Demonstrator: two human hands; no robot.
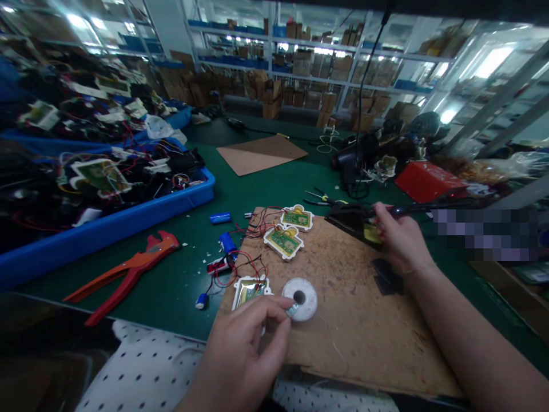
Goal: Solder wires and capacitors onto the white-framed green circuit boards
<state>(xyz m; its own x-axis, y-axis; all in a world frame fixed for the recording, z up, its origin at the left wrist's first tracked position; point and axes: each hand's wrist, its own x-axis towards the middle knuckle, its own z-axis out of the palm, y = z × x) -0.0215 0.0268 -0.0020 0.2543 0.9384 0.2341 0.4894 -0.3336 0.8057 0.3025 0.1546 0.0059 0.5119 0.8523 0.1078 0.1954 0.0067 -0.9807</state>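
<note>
My left hand (251, 337) is closed in a pinch on a small pale green piece (293, 309), too small to make out fully. Just beyond the fingertips lies a solder spool (309, 292). Partly hidden behind that hand is a white-framed circuit board (244, 289). At the right, my right hand (398, 237) is closed around the dark handle of a soldering iron (401, 210), beside a black stand (345, 217) with a yellow sponge (372, 233). Two more circuit boards (283, 242) with red and black wires lie on the brown work board (343, 309).
Blue battery cells (227, 243) lie left of the boards. Orange-red cutters (137, 266) rest near a blue bin (180, 203) heaped with wired parts. Pliers (323, 199), a cardboard sheet (261, 154) and a red box (429, 181) are farther back on the green table (201, 166).
</note>
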